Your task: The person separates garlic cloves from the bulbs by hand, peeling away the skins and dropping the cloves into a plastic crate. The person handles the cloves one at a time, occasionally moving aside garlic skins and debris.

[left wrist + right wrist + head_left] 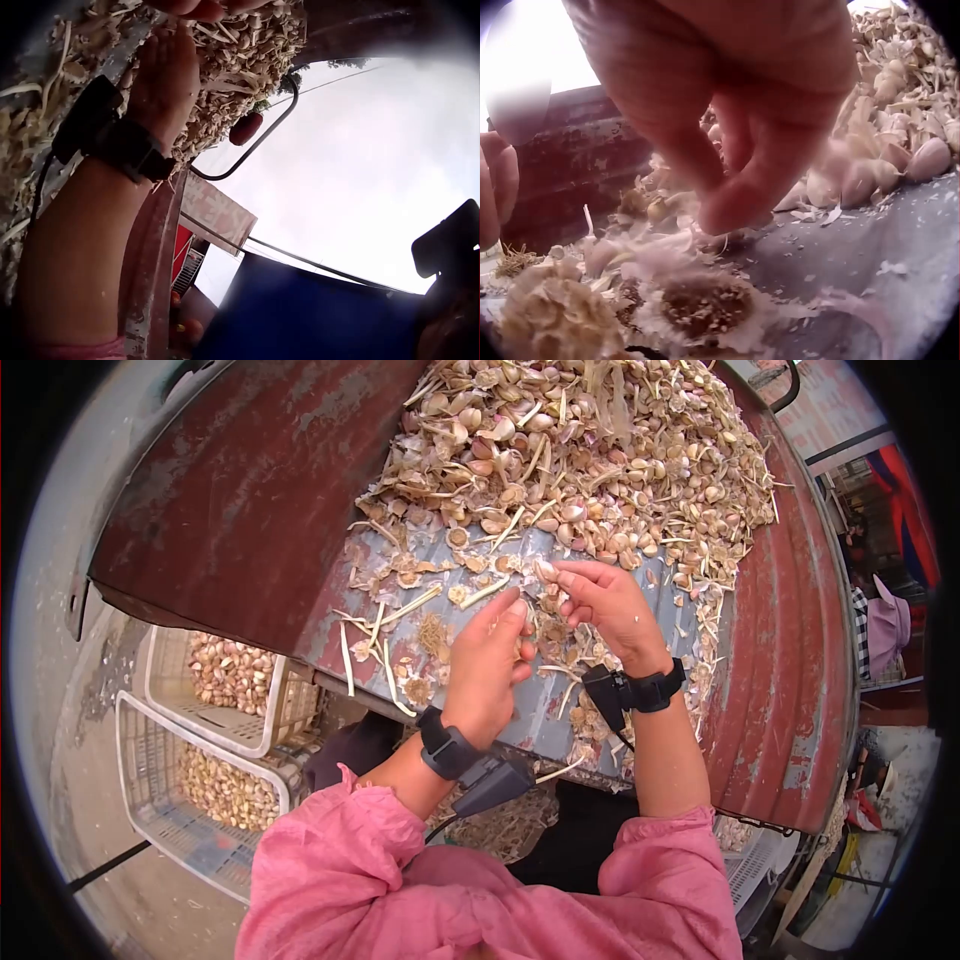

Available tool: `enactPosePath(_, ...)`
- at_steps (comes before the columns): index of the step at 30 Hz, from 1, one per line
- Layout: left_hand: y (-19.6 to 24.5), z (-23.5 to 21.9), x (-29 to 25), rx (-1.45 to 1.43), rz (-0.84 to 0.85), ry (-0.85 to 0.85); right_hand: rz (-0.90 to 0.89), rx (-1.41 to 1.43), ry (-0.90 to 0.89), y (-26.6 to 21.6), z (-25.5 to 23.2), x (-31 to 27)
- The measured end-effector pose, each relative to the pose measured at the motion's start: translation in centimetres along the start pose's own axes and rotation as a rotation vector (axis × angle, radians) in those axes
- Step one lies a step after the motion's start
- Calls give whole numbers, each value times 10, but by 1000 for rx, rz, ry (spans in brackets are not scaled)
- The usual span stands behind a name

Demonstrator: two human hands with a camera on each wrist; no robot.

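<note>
In the head view my right hand [615,615] pinches a pale garlic clove [546,571] between thumb and fingertips, over the ridged metal sheet [540,722]. The right wrist view shows its fingertips [731,210] low over the scraps. My left hand [487,670] is beside it on the left, with fingers loosely bent and no held thing visible. Left fingers also show at the edge of the right wrist view. Around both hands lie dry stalks [410,605], papery skins and a garlic root end [705,304]. Beyond them rises a heap of garlic cloves [600,460].
Two plastic crates of garlic stand on the ground at left, an upper crate [215,728] and a lower crate [205,852]. Red, worn metal panels flank the work surface, a left panel [240,490] and a right panel [790,660]. Another crate [760,868] sits low at right.
</note>
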State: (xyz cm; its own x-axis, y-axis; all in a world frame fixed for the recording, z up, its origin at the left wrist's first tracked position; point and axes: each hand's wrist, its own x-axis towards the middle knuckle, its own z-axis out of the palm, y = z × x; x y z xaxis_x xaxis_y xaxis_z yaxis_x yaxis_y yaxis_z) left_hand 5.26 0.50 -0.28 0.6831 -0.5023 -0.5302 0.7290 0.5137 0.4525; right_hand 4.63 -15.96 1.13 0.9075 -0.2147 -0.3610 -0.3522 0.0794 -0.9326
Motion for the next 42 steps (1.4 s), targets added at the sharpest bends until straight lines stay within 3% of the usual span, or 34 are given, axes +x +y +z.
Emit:
enactPosePath(2,-3,4,-5,156,86,-119,76,204,3,-5,8,-38)
enactPosePath(6,-20,10,-11,419,190,-176,62,395,1,8,9,-76)
enactPosePath(8,-24,12,-13,518,229,-249,55,341,78,13,7,-84)
enactPosePath(9,-28,11,-11,529,222,-254,-8,141,87,15,4,-87)
enactPosePath(10,-35,7,-7,794,578,-333,-67,-60,100,16,0,-91)
enactPosePath(11,-41,6,-6,1043,940,-415,-171,-64,110,16,1,-93)
enactPosePath(12,-43,8,-8,1046,931,-432,-169,-58,127,18,1,-95)
enactPosePath(15,-45,12,-9,1145,969,-429,-495,-516,318,24,-2,-95)
enactPosePath(16,-48,12,-8,1149,962,-436,-490,-512,325,27,-3,-95)
enactPosePath(18,-52,14,-2,1074,1045,-489,-294,-80,386,30,-4,-94)
enactPosePath(19,-52,14,-5,1074,1042,-493,-238,62,381,26,-6,-94)
enactPosePath(20,-50,16,-10,748,565,-412,-239,64,385,26,-11,-92)
enactPosePath(21,-49,18,-12,412,102,-316,-186,298,422,28,-21,-89)
enactPosePath(22,-50,18,-11,413,101,-318,-128,533,455,30,-30,-86)
enactPosePath(24,-51,18,-8,341,160,-278,-143,549,480,37,-41,-82)
enactPosePath(27,-53,21,-10,426,233,-259,-1,705,145,27,-32,-91)
enactPosePath(28,-54,21,-10,428,231,-260,0,707,148,32,-23,-88)
enactPosePath(30,-56,21,-11,497,279,-278,-466,-114,378,42,-3,-81)
enactPosePath(31,-57,21,-11,499,279,-280,-427,-343,387,31,2,-88)
enactPosePath(32,-58,21,-13,491,271,-300,-426,-342,390,33,2,-87)
enactPosePath(34,-60,20,-15,483,262,-319,-403,-144,381,37,0,-84)
enactPosePath(35,-59,18,-16,379,180,-356,-87,535,148,33,-9,-89)
enactPosePath(36,-58,19,-16,276,99,-395,-91,536,149,33,-15,-88)
enactPosePath(38,-59,22,-13,195,71,-366,72,582,142,35,-24,-86)
enactPosePath(39,-58,22,-11,111,51,-328,-7,270,266,30,-27,-88)
enactPosePath(40,-54,24,-11,109,59,-326,-9,267,258,32,-35,-85)
enactPosePath(42,-47,27,-13,-35,-66,-262,-232,-228,664,39,-52,-81)
